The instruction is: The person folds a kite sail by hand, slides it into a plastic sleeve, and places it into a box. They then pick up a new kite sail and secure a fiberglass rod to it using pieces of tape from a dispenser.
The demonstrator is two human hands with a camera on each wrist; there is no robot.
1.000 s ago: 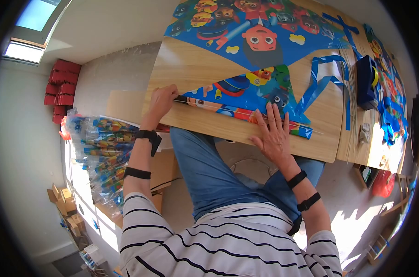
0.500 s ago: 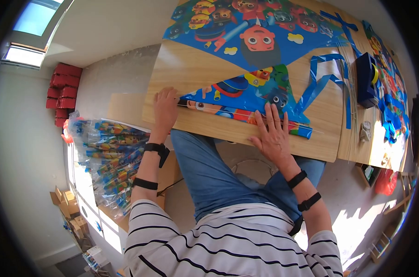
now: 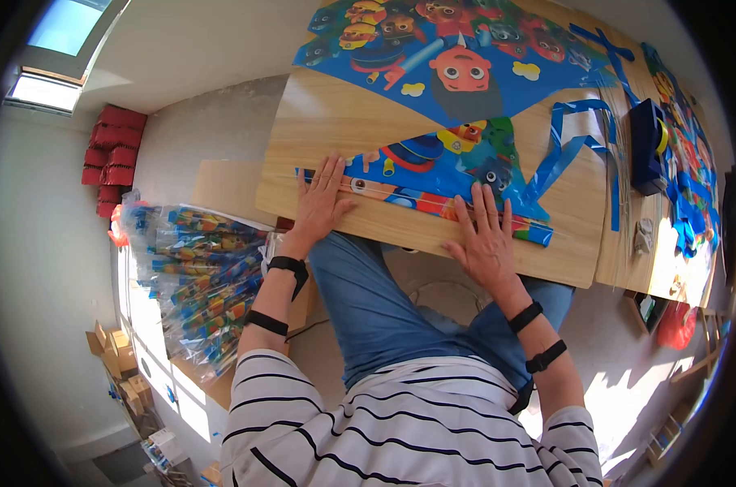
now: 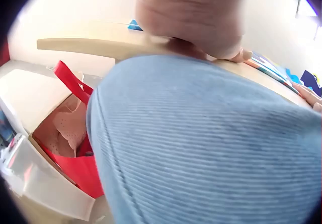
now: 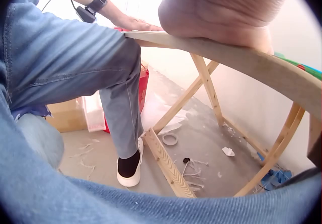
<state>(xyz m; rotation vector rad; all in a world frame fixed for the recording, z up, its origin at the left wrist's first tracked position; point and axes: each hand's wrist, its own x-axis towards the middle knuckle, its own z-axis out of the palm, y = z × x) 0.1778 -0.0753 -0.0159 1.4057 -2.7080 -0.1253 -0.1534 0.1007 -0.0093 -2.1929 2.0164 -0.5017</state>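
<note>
A printed cartoon sheet (image 3: 417,166) lies on the wooden table (image 3: 368,105), its near edge folded into a narrow strip with a thin clear rod or line along it. Flat across the strip's left end, my left hand (image 3: 321,199) rests with straight fingers. My right hand (image 3: 486,235) presses on the strip near its right end, fingers spread. In the left wrist view my left hand (image 4: 193,17) is over the table edge, its fingers mostly hidden. The right wrist view shows the heel of my right hand (image 5: 216,15) on the table edge.
Beyond lies a larger printed sheet (image 3: 514,81). To the right are a blue ribbon (image 3: 556,166), a tape dispenser (image 3: 645,146), thin rods and a crumpled scrap (image 3: 643,237). Plastic-wrapped printed pieces (image 3: 197,268) lie left of my legs.
My left hand has moved right from beyond the strip's left end onto it, and its fingers, earlier bent at the tip, are now laid flat. My right hand has stayed in place on the strip.
</note>
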